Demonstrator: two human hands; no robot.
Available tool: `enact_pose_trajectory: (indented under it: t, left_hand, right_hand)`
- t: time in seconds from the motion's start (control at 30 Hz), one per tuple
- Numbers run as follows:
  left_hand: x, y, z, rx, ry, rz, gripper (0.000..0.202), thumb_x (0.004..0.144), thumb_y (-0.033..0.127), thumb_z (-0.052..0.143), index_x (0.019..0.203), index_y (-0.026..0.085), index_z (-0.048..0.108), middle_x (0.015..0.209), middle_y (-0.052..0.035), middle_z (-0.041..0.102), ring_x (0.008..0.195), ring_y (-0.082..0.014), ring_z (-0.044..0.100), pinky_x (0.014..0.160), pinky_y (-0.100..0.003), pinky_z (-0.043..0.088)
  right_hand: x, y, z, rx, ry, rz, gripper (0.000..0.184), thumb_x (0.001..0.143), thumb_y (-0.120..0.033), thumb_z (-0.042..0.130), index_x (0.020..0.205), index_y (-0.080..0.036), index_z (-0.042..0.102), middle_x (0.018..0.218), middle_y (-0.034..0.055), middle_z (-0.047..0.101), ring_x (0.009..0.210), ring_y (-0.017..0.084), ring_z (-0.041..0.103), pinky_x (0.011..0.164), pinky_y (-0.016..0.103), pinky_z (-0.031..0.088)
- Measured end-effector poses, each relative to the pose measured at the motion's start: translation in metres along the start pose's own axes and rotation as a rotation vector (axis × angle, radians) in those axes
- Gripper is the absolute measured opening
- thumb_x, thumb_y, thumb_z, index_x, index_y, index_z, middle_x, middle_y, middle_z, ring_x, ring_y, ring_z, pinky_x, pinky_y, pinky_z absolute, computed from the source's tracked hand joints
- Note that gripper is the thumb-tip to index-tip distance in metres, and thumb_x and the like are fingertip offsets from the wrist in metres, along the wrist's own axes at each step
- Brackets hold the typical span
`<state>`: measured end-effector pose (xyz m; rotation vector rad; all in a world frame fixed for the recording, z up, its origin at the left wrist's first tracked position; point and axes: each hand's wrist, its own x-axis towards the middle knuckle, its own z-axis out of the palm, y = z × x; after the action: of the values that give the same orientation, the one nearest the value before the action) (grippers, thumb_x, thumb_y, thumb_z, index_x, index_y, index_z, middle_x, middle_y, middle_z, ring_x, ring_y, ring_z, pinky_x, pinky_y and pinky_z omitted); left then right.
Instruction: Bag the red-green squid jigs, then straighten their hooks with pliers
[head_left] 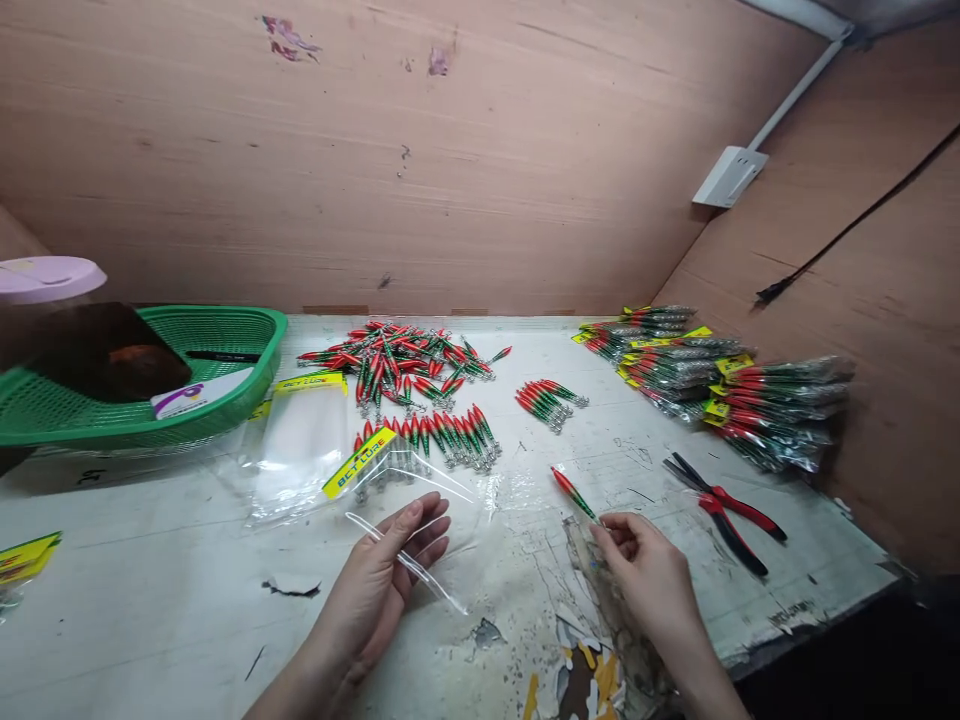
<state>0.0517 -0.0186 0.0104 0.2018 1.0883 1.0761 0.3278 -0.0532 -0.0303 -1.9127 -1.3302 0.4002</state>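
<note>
My left hand [386, 575] holds a clear plastic bag [420, 500] with a yellow header card [358, 462], fingers pinched on its open edge. My right hand [645, 570] pinches the tail of one red and green fishing lure [574, 493], which points up and to the left, just right of the bag. A row of the same lures [442, 435] lies on the white table [150, 580] right behind the bag. A loose heap of lures [397, 360] sits farther back, and a small bunch [547, 400] lies to its right.
Stacks of filled bags [720, 395] pile up at the back right. Red-handled pliers [724, 510] lie right of my right hand. A green basket [142, 370] stands at the left, with empty bags [300, 440] beside it. Wooden walls close in the back and right.
</note>
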Motion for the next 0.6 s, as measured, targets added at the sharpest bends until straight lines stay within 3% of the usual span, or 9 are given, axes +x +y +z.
enact_pose_trajectory:
  t: [0.13, 0.23, 0.43, 0.6]
  left_hand:
    - [0.002, -0.001, -0.001, -0.040, -0.017, 0.002, 0.018, 0.089, 0.014, 0.058, 0.087, 0.013, 0.075, 0.102, -0.0106, 0.074, 0.077, -0.0137, 0.070, 0.067, -0.022, 0.060]
    - [0.003, -0.001, -0.002, -0.058, -0.033, 0.012, 0.017, 0.088, 0.015, 0.059, 0.087, 0.013, 0.075, 0.099, -0.0103, 0.075, 0.078, -0.0141, 0.070, 0.069, -0.023, 0.059]
    - [-0.002, -0.003, -0.003, -0.050, -0.144, -0.001, 0.017, 0.088, 0.020, 0.060, 0.092, 0.012, 0.075, 0.104, -0.0116, 0.074, 0.094, -0.0196, 0.070, 0.079, -0.026, 0.058]
    - [-0.005, -0.009, -0.003, 0.007, -0.321, -0.020, 0.026, 0.078, 0.029, 0.074, 0.097, 0.012, 0.074, 0.114, -0.0121, 0.071, 0.111, -0.0240, 0.063, 0.086, -0.027, 0.055]
  right_hand:
    - [-0.012, -0.020, -0.018, 0.173, -0.232, -0.026, 0.037, 0.075, -0.054, 0.061, 0.082, -0.019, 0.070, 0.070, 0.0054, 0.069, 0.060, 0.020, 0.064, 0.050, 0.027, 0.049]
    - [-0.033, -0.045, -0.020, 0.246, -0.360, -0.147, 0.026, 0.079, -0.047, 0.064, 0.084, -0.023, 0.070, 0.071, 0.0020, 0.065, 0.061, 0.017, 0.062, 0.052, 0.025, 0.049]
    - [-0.045, -0.078, 0.007, 0.003, -0.130, -0.514, 0.009, 0.088, -0.030, 0.057, 0.091, -0.023, 0.061, 0.073, 0.0021, 0.059, 0.059, 0.015, 0.055, 0.055, 0.026, 0.047]
    - [-0.038, -0.097, 0.027, 0.019, -0.069, -0.707, 0.008, 0.090, -0.018, 0.054, 0.095, -0.020, 0.059, 0.075, 0.0030, 0.058, 0.067, 0.017, 0.057, 0.058, 0.026, 0.047]
